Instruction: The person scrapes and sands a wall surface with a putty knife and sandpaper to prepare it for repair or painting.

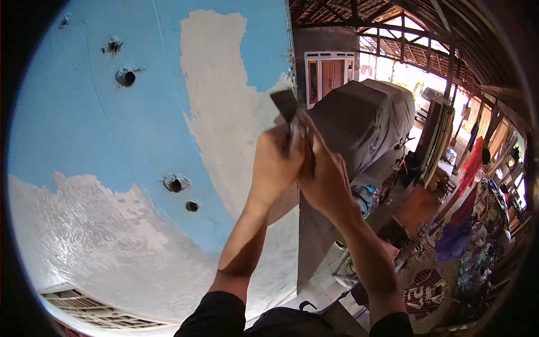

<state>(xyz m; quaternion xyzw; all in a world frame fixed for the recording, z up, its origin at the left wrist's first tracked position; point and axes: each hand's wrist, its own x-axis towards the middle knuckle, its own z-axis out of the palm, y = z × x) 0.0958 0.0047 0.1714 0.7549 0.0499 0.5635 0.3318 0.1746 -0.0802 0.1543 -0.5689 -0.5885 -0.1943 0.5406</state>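
A scraper with a flat dark blade (284, 104) points up and to the left near the wall's right edge. My left hand (276, 163) is closed around its handle, which is partly hidden and blurred. Against it, my right hand (323, 171) is closed too; what its fingers hold is hidden between the two hands. Behind them stands the wall (112, 135), with blue paint, bare grey-white areas with ragged borders, and several dark holes.
Right of the wall's edge sits a large covered object (365, 123) under a grey sheet. Boards (438, 140), a red cloth (470, 168), a purple bag (453, 240) and clutter fill the right side. A slatted opening (101, 312) shows at the lower left.
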